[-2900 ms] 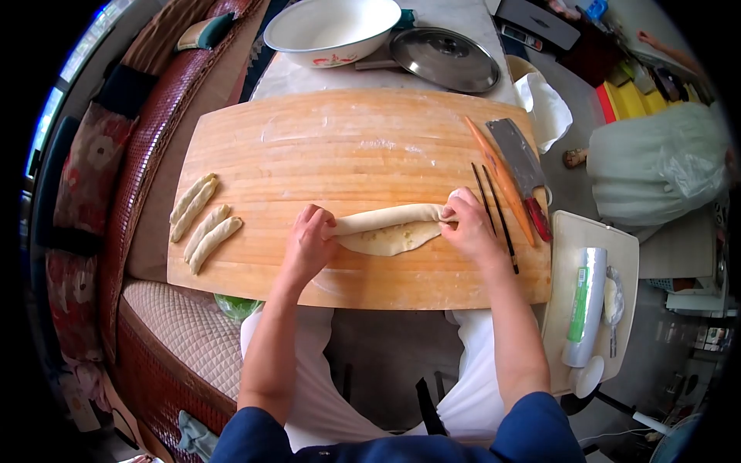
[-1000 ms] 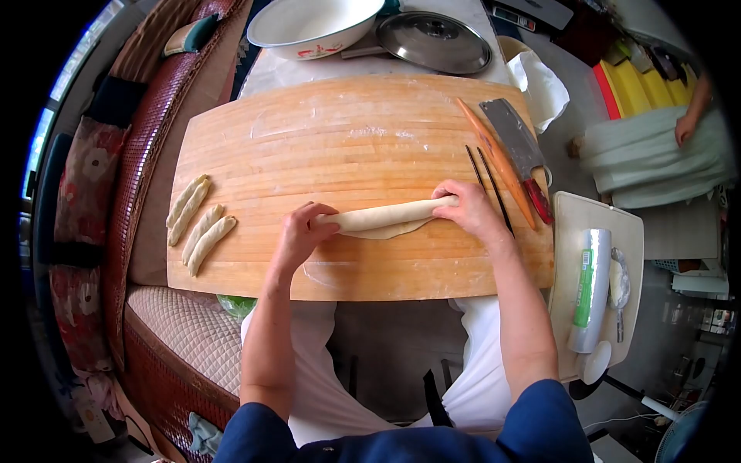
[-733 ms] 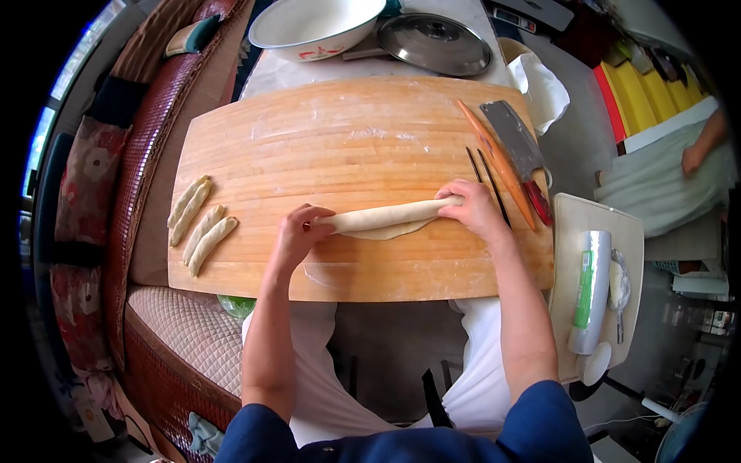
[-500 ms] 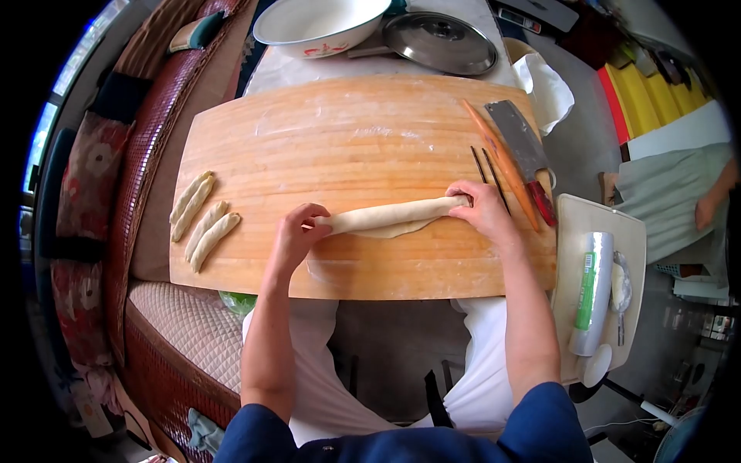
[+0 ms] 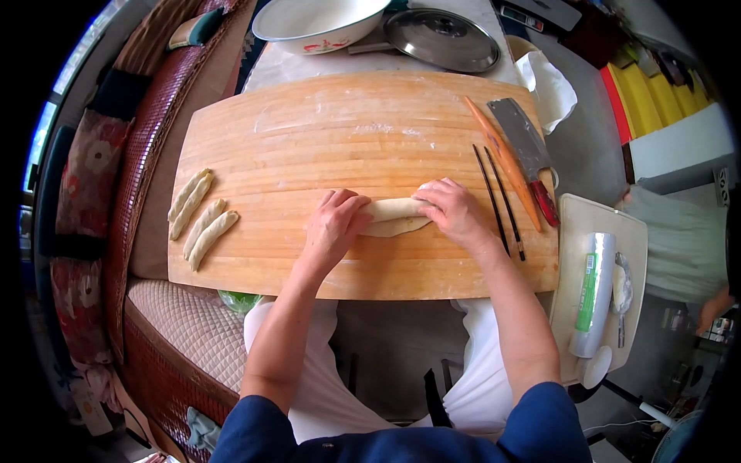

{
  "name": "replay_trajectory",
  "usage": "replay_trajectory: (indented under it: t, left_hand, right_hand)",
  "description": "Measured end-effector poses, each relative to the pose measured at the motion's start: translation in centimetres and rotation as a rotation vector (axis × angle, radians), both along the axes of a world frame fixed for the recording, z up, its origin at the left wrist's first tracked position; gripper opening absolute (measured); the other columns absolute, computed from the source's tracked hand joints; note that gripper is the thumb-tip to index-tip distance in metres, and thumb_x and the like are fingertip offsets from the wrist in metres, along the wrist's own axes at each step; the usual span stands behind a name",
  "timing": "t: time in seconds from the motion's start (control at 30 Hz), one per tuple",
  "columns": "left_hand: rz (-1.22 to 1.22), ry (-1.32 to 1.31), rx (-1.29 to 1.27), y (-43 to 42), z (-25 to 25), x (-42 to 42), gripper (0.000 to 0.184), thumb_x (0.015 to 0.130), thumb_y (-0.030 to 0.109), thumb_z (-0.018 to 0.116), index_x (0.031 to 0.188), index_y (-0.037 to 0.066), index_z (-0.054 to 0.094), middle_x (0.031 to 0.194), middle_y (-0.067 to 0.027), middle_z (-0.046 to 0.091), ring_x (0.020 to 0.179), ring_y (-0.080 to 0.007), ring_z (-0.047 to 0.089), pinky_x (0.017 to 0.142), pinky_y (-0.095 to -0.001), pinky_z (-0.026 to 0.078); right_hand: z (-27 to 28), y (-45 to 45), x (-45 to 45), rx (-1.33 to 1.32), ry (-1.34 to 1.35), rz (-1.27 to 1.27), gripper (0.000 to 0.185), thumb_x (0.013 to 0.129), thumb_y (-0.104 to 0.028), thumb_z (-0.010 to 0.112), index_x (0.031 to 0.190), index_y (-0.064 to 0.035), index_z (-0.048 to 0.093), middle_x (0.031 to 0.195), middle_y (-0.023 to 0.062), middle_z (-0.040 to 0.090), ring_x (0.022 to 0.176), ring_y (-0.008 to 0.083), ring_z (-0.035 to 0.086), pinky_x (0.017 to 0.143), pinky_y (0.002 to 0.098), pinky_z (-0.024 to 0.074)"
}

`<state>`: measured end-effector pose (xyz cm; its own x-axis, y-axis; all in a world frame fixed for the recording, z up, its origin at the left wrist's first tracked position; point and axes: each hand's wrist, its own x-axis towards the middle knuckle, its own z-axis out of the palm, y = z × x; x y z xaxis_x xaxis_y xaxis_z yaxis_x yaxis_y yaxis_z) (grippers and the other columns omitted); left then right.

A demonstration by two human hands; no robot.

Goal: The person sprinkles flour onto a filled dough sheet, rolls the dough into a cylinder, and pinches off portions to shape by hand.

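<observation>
Flour dusts a broad, honey-coloured wooden board (image 5: 309, 154), with a pale tabletop (image 5: 274, 73) showing past its far edge; on it the left hand (image 5: 336, 222) curls its fingers down over one end of a cream-coloured, soft-looking roll of dough (image 5: 394, 208), hiding that end; the right hand (image 5: 455, 214) has thumb and fingers bent closely round the other; holding both ends presumably keeps the roll straight, while a thin, flat dough flap (image 5: 395, 228) extends from under its near side onto the wood; four slim, cream dough strips (image 5: 193, 207) rest in two pairs near the board's left edge, probably to leave the middle free; just beyond the right hand, two thin black chopsticks (image 5: 505, 204), a tapered orange-brown wooden rolling pin (image 5: 504, 163) and a red-handled steel cleaver (image 5: 519, 137) lie roughly side by side, apparently parked within reach; farther right, a cream, round-cornered tray (image 5: 577, 220) bears a green-labelled roll of clear film (image 5: 593, 285); past the far edge sit a white enamel basin (image 5: 328, 38) and, just beside it, a round metal lid (image 5: 441, 38), seemingly set aside to save working space.
</observation>
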<state>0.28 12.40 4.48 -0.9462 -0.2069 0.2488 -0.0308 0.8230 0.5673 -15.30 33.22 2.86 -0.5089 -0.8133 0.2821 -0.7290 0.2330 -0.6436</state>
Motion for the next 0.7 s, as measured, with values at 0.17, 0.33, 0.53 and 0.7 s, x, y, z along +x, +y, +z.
replay_trajectory:
  t: [0.17, 0.33, 0.53, 0.7]
  left_hand:
    - [-0.015, -0.069, 0.124, 0.6, 0.1, 0.8, 0.032, 0.072, 0.006, 0.077, 0.102, 0.006, 0.066, 0.098, -0.0064, 0.068, 0.09, -0.029, 0.063, 0.079, -0.0391, 0.051]
    - [-0.084, 0.111, 0.0, 1.0, -0.1, 1.6, 0.028, 0.073, 0.006, 0.077, 0.099, 0.005, 0.065, 0.094, -0.006, 0.068, 0.089, -0.0281, 0.065, 0.075, -0.038, 0.051]
    - [-0.001, 0.015, -0.022, 1.1, 0.8, 1.6, 0.029, 0.079, 0.006, 0.071, 0.108, 0.004, 0.067, 0.097, -0.01, 0.066, 0.091, -0.0311, 0.061, 0.081, -0.0395, 0.05]
    - [-0.051, -0.038, 0.045, 0.4, 0.5, 2.1, 0.028, 0.076, 0.009, 0.074, 0.103, 0.005, 0.07, 0.096, -0.0106, 0.064, 0.09, -0.0304, 0.059, 0.08, -0.0392, 0.049]
  right_hand:
    - [1.3, 0.4, 0.4, 0.025, -0.156, 0.061, 0.021, 0.074, -0.009, 0.077, 0.09, -0.006, 0.064, 0.094, 0.0067, 0.068, 0.087, 0.0288, 0.064, 0.079, 0.0406, 0.0511]
    - [1.2, 0.6, 0.7, 0.027, -0.213, 0.064, 0.024, 0.074, -0.01, 0.078, 0.093, -0.0063, 0.063, 0.092, 0.0073, 0.068, 0.086, 0.0289, 0.065, 0.079, 0.0412, 0.0509]
    - [1.2, 0.4, 1.0, 0.015, -0.031, 0.086, 0.031, 0.072, -0.013, 0.08, 0.099, -0.0072, 0.068, 0.094, 0.0073, 0.066, 0.091, 0.0277, 0.063, 0.083, 0.0406, 0.0497]
    - [1.5, 0.6, 1.5, 0.235, 0.018, 0.09, 0.037, 0.071, -0.014, 0.081, 0.105, -0.0066, 0.069, 0.097, 0.0069, 0.061, 0.099, 0.0266, 0.059, 0.086, 0.0411, 0.0489]
